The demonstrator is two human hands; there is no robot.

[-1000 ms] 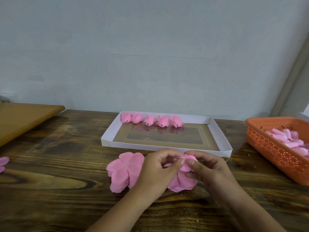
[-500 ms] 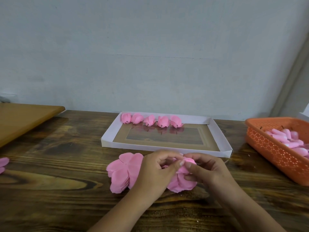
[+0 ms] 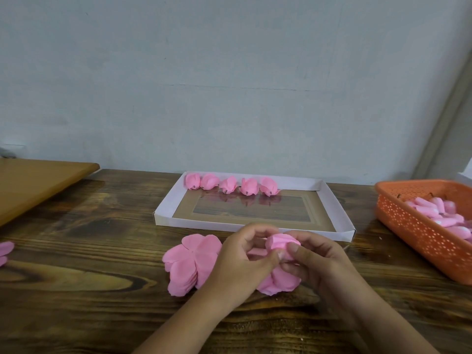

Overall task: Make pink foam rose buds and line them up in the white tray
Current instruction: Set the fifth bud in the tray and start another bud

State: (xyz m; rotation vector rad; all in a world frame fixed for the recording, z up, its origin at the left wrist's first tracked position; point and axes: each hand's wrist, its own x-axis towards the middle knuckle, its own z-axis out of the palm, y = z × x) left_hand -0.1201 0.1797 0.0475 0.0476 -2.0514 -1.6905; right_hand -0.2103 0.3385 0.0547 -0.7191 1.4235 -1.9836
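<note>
At the counter (image 3: 76,251), I see both grips, left hand (image 3: 240,261) and right hand (image 3: 314,261), now pinching a tighter-rolled rose bud (image 3: 281,245) at six o'clock of the white tray (image 3: 339,213), nearly ready.

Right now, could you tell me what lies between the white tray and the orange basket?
Only bare wooden tabletop lies between white tray and orange basket, in the head view.
</note>
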